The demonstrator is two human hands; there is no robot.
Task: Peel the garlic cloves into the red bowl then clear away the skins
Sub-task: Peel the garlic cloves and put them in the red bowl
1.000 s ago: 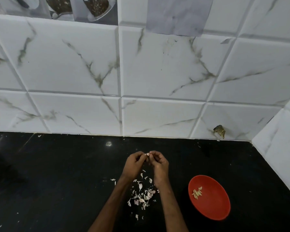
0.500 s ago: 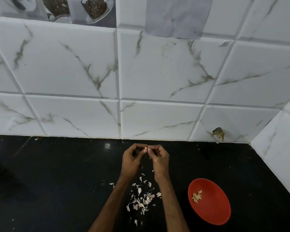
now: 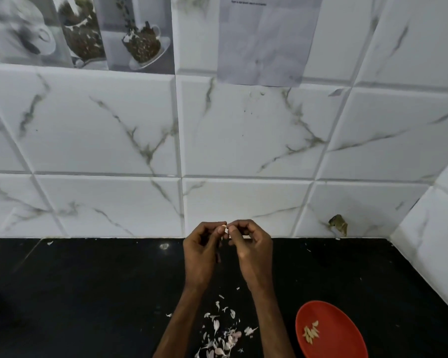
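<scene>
above the desk (image 3: 88, 293), left hand (image 3: 201, 257) and right hand (image 3: 254, 254) meet, pinching a garlic clove (image 3: 225, 227) largely hidden between them.

Left hand (image 3: 201, 254) and right hand (image 3: 254, 250) raised together over black table (image 3: 88, 293), both pinching one garlic clove (image 3: 225, 227) at the fingertips. Skins (image 3: 223, 334) scattered on table between forearms. Red bowl (image 3: 347, 342) at right holds peeled cloves (image 3: 311, 331).
</scene>
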